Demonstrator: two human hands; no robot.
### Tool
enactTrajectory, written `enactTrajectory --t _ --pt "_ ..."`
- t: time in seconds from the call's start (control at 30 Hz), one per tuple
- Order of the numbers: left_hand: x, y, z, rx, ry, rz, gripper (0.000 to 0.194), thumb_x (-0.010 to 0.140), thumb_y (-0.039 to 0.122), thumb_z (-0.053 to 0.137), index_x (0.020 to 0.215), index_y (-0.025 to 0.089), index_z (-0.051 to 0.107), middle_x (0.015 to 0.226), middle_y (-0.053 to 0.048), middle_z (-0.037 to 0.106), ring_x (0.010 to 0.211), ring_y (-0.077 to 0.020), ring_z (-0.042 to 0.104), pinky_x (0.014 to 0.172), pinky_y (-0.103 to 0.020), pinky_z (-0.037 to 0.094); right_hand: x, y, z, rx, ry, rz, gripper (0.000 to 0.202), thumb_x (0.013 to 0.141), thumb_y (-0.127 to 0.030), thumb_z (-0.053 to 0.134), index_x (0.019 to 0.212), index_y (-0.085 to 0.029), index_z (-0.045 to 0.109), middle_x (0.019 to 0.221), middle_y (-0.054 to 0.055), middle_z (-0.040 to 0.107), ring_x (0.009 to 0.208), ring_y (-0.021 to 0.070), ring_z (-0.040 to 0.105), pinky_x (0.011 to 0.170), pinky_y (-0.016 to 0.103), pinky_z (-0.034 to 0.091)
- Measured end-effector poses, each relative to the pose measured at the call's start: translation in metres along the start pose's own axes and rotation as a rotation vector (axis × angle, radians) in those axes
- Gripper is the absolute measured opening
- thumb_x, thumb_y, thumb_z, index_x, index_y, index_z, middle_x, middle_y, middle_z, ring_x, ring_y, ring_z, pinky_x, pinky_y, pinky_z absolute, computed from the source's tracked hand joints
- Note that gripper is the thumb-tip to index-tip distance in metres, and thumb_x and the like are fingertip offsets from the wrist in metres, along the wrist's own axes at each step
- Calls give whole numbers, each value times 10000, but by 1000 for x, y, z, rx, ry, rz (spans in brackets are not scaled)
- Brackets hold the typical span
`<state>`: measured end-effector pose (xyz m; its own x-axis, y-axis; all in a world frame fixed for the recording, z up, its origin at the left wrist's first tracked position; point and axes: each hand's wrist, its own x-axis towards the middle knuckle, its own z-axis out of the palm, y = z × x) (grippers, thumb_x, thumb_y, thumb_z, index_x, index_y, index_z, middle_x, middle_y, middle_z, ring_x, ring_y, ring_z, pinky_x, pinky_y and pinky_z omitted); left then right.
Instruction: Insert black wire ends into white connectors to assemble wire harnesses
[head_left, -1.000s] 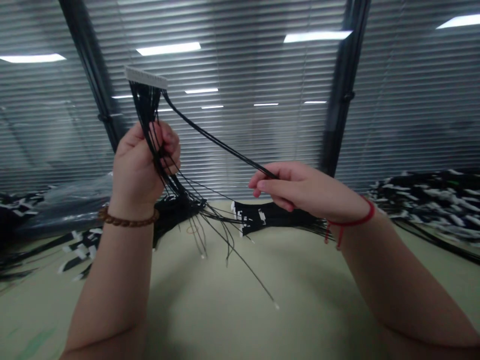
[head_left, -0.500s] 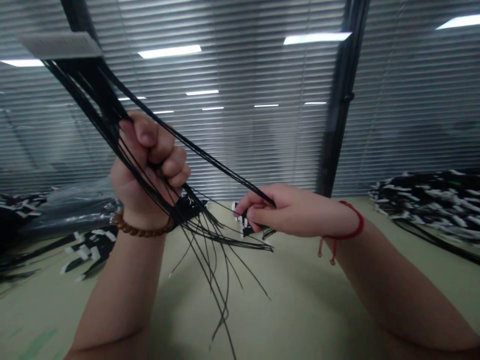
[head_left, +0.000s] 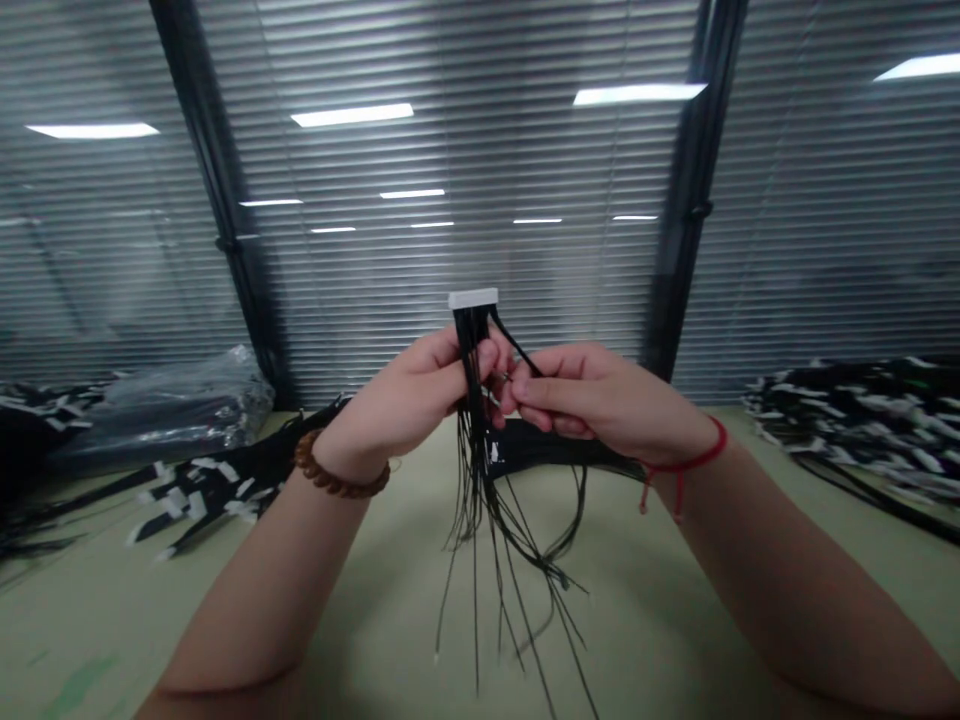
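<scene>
A wire harness of thin black wires (head_left: 472, 440) hangs in front of me, topped by a white connector (head_left: 473, 298). Just under the connector, my left hand (head_left: 431, 385) is closed around the wire bundle. My right hand (head_left: 581, 390) pinches a few wires that branch off from the connector's right side. The fingertips of both hands nearly meet, and what lies between them is too small to make out. Loose wire ends spread out below, over the table. Behind my right hand, another black bundle (head_left: 555, 450) lies on the table.
The pale green table (head_left: 405, 620) runs under my arms. Harnesses with white connectors (head_left: 187, 495) lie at the left, beside a clear plastic bag (head_left: 172, 410). A large pile of black and white harnesses (head_left: 870, 420) is at the right. Window blinds (head_left: 525, 150) stand behind.
My left hand has come down and right with the harness, bringing the connector from the upper left to the centre. The hands are now close together; the right hand has barely moved.
</scene>
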<state>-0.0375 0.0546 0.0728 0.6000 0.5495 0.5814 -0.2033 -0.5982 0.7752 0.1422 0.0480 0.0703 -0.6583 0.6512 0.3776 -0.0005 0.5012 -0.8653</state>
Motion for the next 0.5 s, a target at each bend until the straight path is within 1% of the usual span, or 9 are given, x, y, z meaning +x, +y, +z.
enactTrajectory --t 0.07,0.13,0.2,0.27,0.33,0.4,0.5 --pt "0 0 0 -12 35 -28 187 848 340 572 870 157 542 667 7 552 566 -95 549 507 -195 502 0 0 -1 28 60 -29 193 855 -265 529 785 -95 586 553 -46 438 396 -1 281 353 145 142" --pt "0 2 -1 -6 61 -52 195 833 332 596 917 167 533 663 23 533 497 -73 515 430 -167 471 0 -1 -3 67 133 -67 178 848 -255 545 798 -94 603 541 -50 431 392 -5 279 350 140 134" --pt "-1 4 -2 7 56 -62 200 822 316 615 926 164 538 702 24 529 454 -43 478 386 -139 429 -1 -2 -5 93 183 -94 163 834 -239 562 790 -93 618 535 -47 437 388 -6 283 346 141 125" --pt "-2 7 -3 -9 36 -68 197 813 307 628 910 157 546 741 19 532 431 -21 450 366 -122 396 -3 -3 -8 88 210 -108 153 823 -226 563 774 -95 625 530 -42 446 378 -6 281 344 147 110" --pt "-3 10 -3 -53 15 -85 180 815 301 626 885 156 546 733 21 527 416 -10 425 359 -114 371 -6 -3 -10 73 222 -115 151 814 -219 558 754 -98 626 512 -41 439 371 -2 275 344 154 102" --pt "-4 13 -3 -100 7 -119 142 829 284 607 865 164 540 702 32 507 405 -2 390 354 -102 332 -8 -4 -12 66 221 -134 162 806 -213 549 714 -100 619 477 -42 412 378 8 284 354 155 137" --pt "-4 13 -1 -149 -1 -156 113 851 276 573 833 173 528 637 48 473 388 7 317 355 -88 257 -10 -5 -12 80 169 -159 172 796 -191 537 670 -90 598 448 -33 404 421 27 351 417 157 261"
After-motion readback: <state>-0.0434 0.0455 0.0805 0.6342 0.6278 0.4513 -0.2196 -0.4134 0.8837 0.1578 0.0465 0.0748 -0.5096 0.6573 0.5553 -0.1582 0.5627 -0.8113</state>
